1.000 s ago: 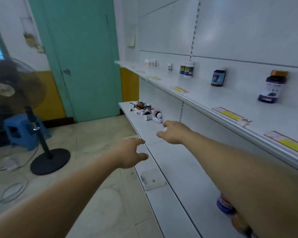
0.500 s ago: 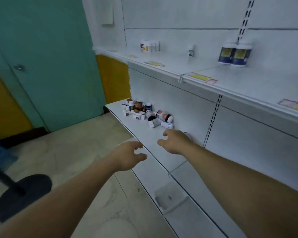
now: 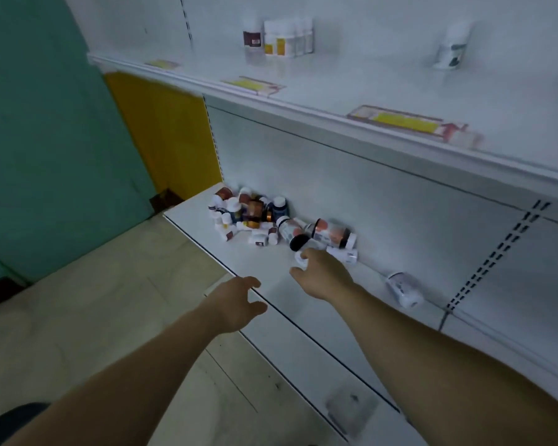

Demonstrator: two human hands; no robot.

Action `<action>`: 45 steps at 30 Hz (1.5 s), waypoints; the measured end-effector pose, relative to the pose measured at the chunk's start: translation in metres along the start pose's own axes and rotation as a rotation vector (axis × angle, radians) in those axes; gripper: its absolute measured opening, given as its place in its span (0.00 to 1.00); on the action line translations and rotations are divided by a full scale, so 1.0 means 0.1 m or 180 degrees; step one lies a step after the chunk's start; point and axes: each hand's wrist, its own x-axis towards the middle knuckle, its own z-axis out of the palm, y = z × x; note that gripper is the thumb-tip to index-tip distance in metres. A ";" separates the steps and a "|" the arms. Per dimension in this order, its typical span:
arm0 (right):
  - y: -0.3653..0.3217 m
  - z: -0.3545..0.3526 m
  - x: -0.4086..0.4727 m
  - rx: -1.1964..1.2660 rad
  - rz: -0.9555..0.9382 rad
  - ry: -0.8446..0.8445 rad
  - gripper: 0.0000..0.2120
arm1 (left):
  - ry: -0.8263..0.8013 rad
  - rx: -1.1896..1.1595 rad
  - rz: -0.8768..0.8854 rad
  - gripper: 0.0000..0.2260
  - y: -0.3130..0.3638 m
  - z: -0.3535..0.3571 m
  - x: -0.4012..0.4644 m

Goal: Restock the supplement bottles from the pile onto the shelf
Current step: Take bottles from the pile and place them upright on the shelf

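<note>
A pile of supplement bottles lies on the low white shelf against the back panel. The nearest ones lie on their sides: a dark-capped bottle and an orange-labelled bottle. My right hand reaches over the shelf, fingers spread, its fingertips at a small white bottle at the pile's near end. My left hand hovers open at the shelf's front edge, holding nothing. One white bottle lies alone further right.
The upper shelf carries yellow price labels, a group of upright bottles and a single white bottle. A teal door and yellow wall stand left. The tiled floor lies below; a dark fan base shows at bottom left.
The view has closed in on the pile. My right hand has advanced from mid-shelf to the pile's near end; my left hand has followed to the shelf edge.
</note>
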 end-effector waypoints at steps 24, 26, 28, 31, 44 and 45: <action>-0.41 1.63 2.46 -0.0248 0.1102 0.0196 0.31 | -0.0074 0.0787 0.1859 0.31 -1.59 -0.02 3.45; -0.37 1.72 2.47 -0.0294 0.1185 0.0455 0.29 | 0.0106 0.0841 0.1806 0.30 -1.64 0.15 3.53; -0.33 1.78 2.48 -0.0287 0.1193 0.0744 0.26 | 0.0343 0.0916 0.1743 0.28 -1.68 0.28 3.59; -0.26 1.80 2.56 -0.0224 0.1068 0.0894 0.28 | 0.0715 0.0657 0.1796 0.23 -1.68 0.37 3.63; -0.97 1.24 1.59 0.2452 0.1098 0.2214 0.10 | -0.0701 -0.4297 0.0066 0.09 -1.45 -0.82 2.47; -1.12 1.12 1.42 0.2795 0.1061 0.2268 0.10 | -0.0857 -0.4513 0.0116 0.10 -1.39 -0.98 2.29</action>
